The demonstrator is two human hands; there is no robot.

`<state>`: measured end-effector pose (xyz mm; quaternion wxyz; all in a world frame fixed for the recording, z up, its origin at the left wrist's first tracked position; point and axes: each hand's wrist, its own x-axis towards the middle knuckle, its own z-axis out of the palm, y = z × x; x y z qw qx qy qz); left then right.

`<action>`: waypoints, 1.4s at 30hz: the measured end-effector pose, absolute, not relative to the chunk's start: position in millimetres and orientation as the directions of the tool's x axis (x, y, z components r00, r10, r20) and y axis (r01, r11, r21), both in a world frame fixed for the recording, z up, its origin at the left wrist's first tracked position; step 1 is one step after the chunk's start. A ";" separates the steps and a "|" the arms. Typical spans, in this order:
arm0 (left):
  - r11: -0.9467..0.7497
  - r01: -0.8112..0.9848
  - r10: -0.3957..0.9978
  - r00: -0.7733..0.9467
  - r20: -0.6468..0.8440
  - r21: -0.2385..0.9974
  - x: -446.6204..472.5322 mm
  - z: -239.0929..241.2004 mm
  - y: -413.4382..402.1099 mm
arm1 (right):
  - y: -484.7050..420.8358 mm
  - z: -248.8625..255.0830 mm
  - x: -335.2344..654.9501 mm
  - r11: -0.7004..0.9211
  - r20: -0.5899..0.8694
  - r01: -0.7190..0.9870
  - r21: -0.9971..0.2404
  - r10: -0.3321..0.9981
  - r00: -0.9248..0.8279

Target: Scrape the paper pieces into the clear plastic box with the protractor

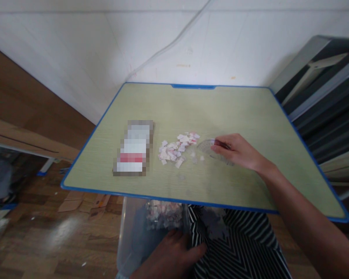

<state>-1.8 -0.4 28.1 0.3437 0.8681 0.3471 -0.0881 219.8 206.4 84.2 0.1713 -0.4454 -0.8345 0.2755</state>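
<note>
My right hand (237, 151) is closed on a clear plastic protractor (205, 145), its curved edge facing left, low over the folding table (221, 108). Left of it lies a loose heap of small white and pinkish paper pieces (171, 151), with a few blurred ones between heap and hand. Below the table's front edge, my left hand (176, 252) straddles the right rim of a translucent plastic bin (123, 236), thumb outside and fingers inside; the fingertips are partly in shadow. A clear bag of similar small pieces (164, 213) sits inside the bin.
A pixelated flat rectangular object (133, 149) lies on the table's left side. A white wall (151, 46) with a cable (177, 38) stands behind. Dark folded frames (331, 93) lean at right, brown boards (31, 93) at left. Flattened cardboard (85, 203) lies on the wooden floor.
</note>
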 end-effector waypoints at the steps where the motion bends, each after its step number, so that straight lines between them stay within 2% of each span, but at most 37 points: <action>1: -0.520 0.664 0.534 0.744 -0.402 0.538 -1.6 28.3 0.4 | 206.2 83.8 219.1 0.449 0.053 0.662 -0.600 0.848 -0.527; 6: -0.537 0.656 0.504 0.754 -0.421 0.531 -0.5 28.2 4.0 | 203.4 82.4 214.2 0.498 0.015 0.620 -0.606 0.786 -0.618; 11: -0.518 0.678 0.537 0.733 -0.419 0.521 0.5 30.7 3.3 | 202.1 80.2 208.5 0.454 0.065 0.681 -0.574 0.855 -0.515; 15: -0.522 0.667 0.536 0.741 -0.404 0.532 0.3 30.6 1.7 | 196.3 79.1 199.1 0.521 0.011 0.644 -0.560 0.782 -0.623; 18: -0.531 0.653 0.523 0.754 -0.398 0.540 0.4 29.0 1.5 | 190.8 79.7 193.2 0.570 0.030 0.594 -0.567 0.735 -0.677; 24: -0.534 0.649 0.515 0.758 -0.400 0.542 0.2 32.2 2.5 | 190.2 80.1 192.2 0.520 0.047 0.625 -0.582 0.789 -0.612; 30: -0.551 0.643 0.524 0.763 -0.379 0.532 0.8 27.9 2.9 | 186.5 81.1 191.8 0.586 -0.006 0.547 -0.598 0.679 -0.734; 35: -0.550 0.674 0.556 0.736 -0.386 0.493 0.7 34.4 2.2 | 189.3 78.4 192.3 0.544 0.025 0.561 -0.623 0.731 -0.682; 39: -0.518 0.679 0.540 0.731 -0.417 0.520 0.4 40.7 2.9 | 191.6 74.5 191.2 0.501 0.045 0.610 -0.614 0.794 -0.607; 42: -0.496 0.677 0.539 0.731 -0.419 0.543 0.2 41.0 2.7 | 191.7 75.0 191.6 0.505 0.031 0.611 -0.610 0.785 -0.619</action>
